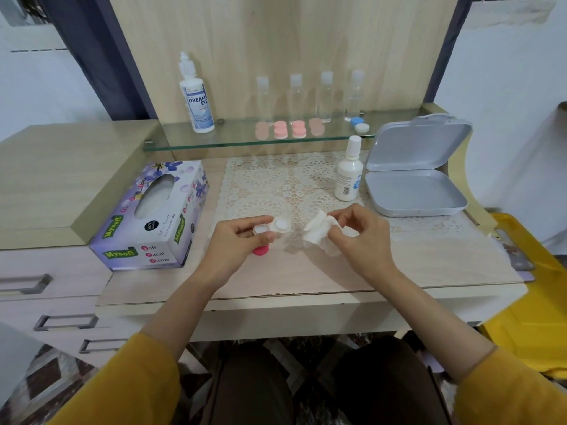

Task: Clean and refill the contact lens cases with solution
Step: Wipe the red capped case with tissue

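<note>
Seen from the head camera, both forearms reach up from yellow sleeves at the bottom corners and converge over the front of the desk (pixel 337 271), wrists raised off its surface. The left hand (pixel 242 240) is turned knuckles-left, its fingers curled and its thumb and forefinger pinching a white contact lens case (pixel 273 227), which sticks out toward 3 o'clock with its two uncapped wells facing up. A pink cap (pixel 261 250) shows just under that hand at its 5 o'clock, lying on the desk. The right hand (pixel 362 237) sits opposite, fingers bent inward and closed round a crumpled white tissue (pixel 319 233); the wad points toward 9 o'clock, near the case but apart from it. Under and beyond the hands lies a lace mat (pixel 276 185). At 10 o'clock from the hands a purple tissue box (pixel 153 216) lies at an angle. At 1 o'clock a small white bottle (pixel 349 176) stands upright, capped, just beside an open grey hinged box (pixel 414 191) whose lid leans back. At 12 o'clock a glass shelf (pixel 214 142) carries a large solution bottle (pixel 196 93), four clear bottles (pixel 310 96), stacked pink lens cases (pixel 290 130) and a blue-and-white case (pixel 359 124).
</note>
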Tool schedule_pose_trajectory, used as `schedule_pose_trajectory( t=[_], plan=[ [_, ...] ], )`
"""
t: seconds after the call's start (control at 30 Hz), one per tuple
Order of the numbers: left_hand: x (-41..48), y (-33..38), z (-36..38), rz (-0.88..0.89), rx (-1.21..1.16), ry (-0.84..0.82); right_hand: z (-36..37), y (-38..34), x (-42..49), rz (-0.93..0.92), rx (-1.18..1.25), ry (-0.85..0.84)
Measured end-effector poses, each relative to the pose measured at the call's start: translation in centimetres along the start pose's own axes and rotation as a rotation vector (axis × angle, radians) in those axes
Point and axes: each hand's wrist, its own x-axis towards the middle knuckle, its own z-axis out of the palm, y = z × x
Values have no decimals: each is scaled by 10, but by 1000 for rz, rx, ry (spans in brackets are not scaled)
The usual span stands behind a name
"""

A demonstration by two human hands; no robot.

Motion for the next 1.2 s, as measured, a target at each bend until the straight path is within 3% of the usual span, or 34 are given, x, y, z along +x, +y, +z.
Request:
schedule_pose_trajectory(
  t=[0.33, 0.57, 0.8, 1.03, 1.2],
  plan=[
    [-5, 4, 17, 54, -29, -18, 2, 9, 7, -183, -210, -16],
    [-7, -5, 25, 58, 12, 2, 11, 11, 2, -104, -80, -124],
    [-9, -5, 26, 58, 7, 12, 9, 11, 3, -53, -46, -88],
    [-9, -8, 25, 29, -12, 43, 12, 8, -1, -338, -146, -170],
    [-11, -12, 26, 24, -26, 45, 12, 13, -5, -354, -197, -289]
  ],
)
